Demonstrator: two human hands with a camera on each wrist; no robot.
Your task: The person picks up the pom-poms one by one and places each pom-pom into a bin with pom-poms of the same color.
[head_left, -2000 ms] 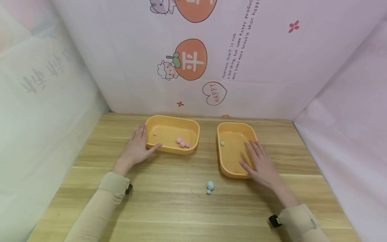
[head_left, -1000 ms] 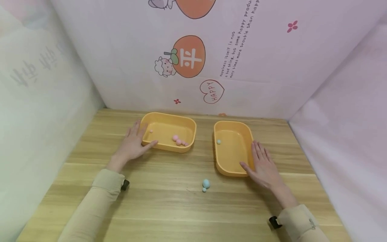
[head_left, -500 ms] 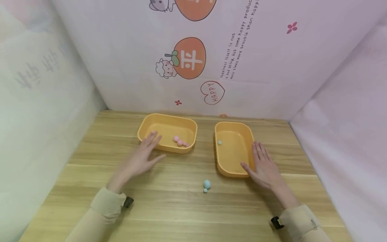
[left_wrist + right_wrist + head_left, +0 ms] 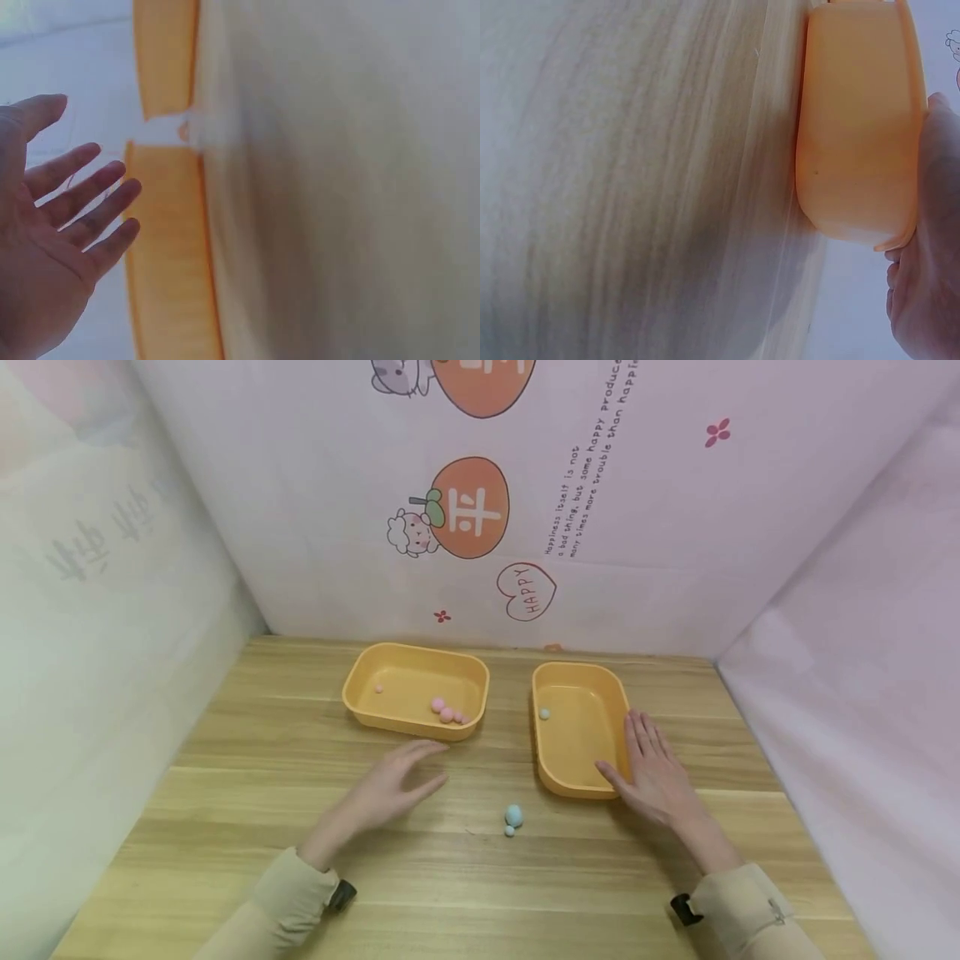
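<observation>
My left hand (image 4: 386,787) is held above the table with fingers spread, between the left yellow tray and two pale blue balls, a larger ball (image 4: 513,815) and a small ball (image 4: 510,832). Nothing is in it; the left wrist view shows its bare palm (image 4: 45,262). My right hand (image 4: 658,777) rests with straight fingers along the right side of the right yellow tray (image 4: 549,772), thumb over the rim. One pale blue ball (image 4: 544,714) lies inside that tray. The left yellow tray (image 4: 390,723) holds several pink balls (image 4: 446,715) and one small pink ball (image 4: 378,689).
The trays stand on a wood-grain table (image 4: 450,885), near its back edge. A printed white sheet (image 4: 630,602) hangs behind, with white side sheets (image 4: 127,652) at left and right. Black wrist straps (image 4: 342,895) sit at the sleeve cuffs.
My left hand has left the left tray's left side and moved right and toward me. My right hand has shifted off the right tray's inside onto its right side. The balls stay put.
</observation>
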